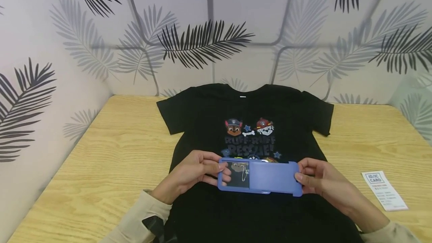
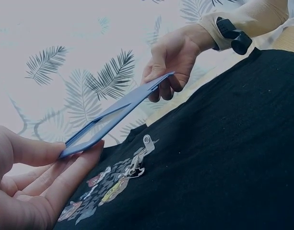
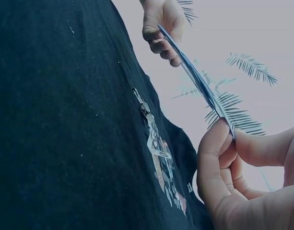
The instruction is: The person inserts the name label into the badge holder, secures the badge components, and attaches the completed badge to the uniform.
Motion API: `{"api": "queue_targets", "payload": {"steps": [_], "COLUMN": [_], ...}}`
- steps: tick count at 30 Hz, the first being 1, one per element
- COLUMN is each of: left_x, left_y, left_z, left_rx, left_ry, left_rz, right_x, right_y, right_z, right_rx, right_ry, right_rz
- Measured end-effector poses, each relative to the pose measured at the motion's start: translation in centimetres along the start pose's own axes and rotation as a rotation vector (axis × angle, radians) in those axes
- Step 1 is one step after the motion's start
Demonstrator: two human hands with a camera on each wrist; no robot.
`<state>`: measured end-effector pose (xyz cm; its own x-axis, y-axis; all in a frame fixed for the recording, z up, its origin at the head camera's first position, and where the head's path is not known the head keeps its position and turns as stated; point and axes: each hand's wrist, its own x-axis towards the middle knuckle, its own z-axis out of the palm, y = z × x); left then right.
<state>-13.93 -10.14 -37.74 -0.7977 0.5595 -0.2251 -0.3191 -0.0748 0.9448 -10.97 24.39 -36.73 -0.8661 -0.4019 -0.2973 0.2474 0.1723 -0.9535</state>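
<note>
Held above a black shirt [image 1: 202, 123] on the counter [image 1: 101, 160], a blue card holder [image 1: 273, 176] spans both sets of fingers. The left fingers [image 1: 206, 156] pinch its windowed end, partly behind the window; the right fingers [image 1: 308, 163] pinch its opposite end.

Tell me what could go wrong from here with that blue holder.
The holder looks partly slid apart, the left hand pinching one end and the right hand the other; a hard pull might separate its parts suddenly. It is held above the shirt, so a slip could drop it there. The clip on the shirt might snag the cloth if dragged.
</note>
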Motion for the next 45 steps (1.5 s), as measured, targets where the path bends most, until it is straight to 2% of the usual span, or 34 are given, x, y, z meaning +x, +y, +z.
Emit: {"api": "queue_targets", "payload": {"steps": [8, 19, 25, 35, 41, 45], "left_x": [-0.06, -0.20, -0.25, -0.30, -0.33, -0.39], "left_y": [-0.05, -0.01, -0.04, 0.04, 0.08, 0.13], "left_z": [-0.15, -0.21, -0.24, -0.07, -0.04, -0.07], "left_rx": [0.009, 0.026, 0.023, 0.021, 0.025, 0.029], "left_ry": [0.015, 0.016, 0.019, 0.024, 0.026, 0.026], "left_rz": [-0.016, 0.003, 0.006, 0.003, 0.002, 0.005], "right_x": [0.01, -0.08, -0.27, -0.38, -0.53, -0.62], "right_y": [0.23, 0.30, 0.58, 0.64, 0.83, 0.85], "right_z": [-0.13, -0.18, -0.40, -0.60, -0.72, -0.87], "right_rx": [-0.009, -0.021, 0.000, 0.005, 0.013, 0.007], "right_ry": [0.015, 0.043, 0.031, 0.035, 0.021, 0.028], "right_rz": [0.014, 0.021, -0.004, 0.000, -0.032, -0.020]}}
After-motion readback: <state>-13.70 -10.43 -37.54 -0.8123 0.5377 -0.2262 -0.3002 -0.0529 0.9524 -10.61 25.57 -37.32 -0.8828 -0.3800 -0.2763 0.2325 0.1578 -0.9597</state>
